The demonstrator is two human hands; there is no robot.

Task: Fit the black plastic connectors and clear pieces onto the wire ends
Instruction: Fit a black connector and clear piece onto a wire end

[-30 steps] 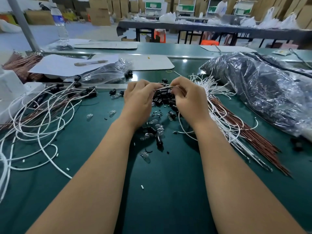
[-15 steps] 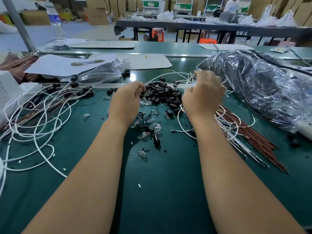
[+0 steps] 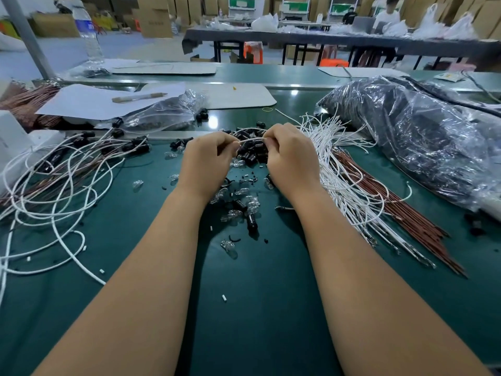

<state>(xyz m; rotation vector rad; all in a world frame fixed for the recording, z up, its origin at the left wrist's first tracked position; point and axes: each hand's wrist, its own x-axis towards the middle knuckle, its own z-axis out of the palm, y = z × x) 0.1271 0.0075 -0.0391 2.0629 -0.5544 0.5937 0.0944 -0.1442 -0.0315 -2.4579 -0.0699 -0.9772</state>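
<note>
A thin white wire (image 3: pixel 250 140) spans between my two hands above a heap of black plastic connectors (image 3: pixel 250 154). My left hand (image 3: pixel 207 161) pinches one end of it with curled fingers. My right hand (image 3: pixel 291 156) pinches the other end. Small clear pieces (image 3: pixel 244 203) lie scattered on the green mat just below the heap, one clear piece (image 3: pixel 229 246) nearer to me. A bundle of loose white wires (image 3: pixel 336 158) and brown wires (image 3: pixel 406 213) lies to the right of my right hand. What sits inside either fist is hidden.
Wires with black connectors fitted (image 3: pixel 81 164) sprawl on the left. A clear bag of connectors (image 3: pixel 162 114) lies beyond them, beside white paper with a pen (image 3: pixel 139 96). A large dark plastic bag (image 3: pixel 423 137) fills the right. A water bottle (image 3: pixel 86 33) stands far left.
Half a second ago my hands were apart, the right one up at the white wire bundle. Both have come together over the connector heap with a white wire held between them.
</note>
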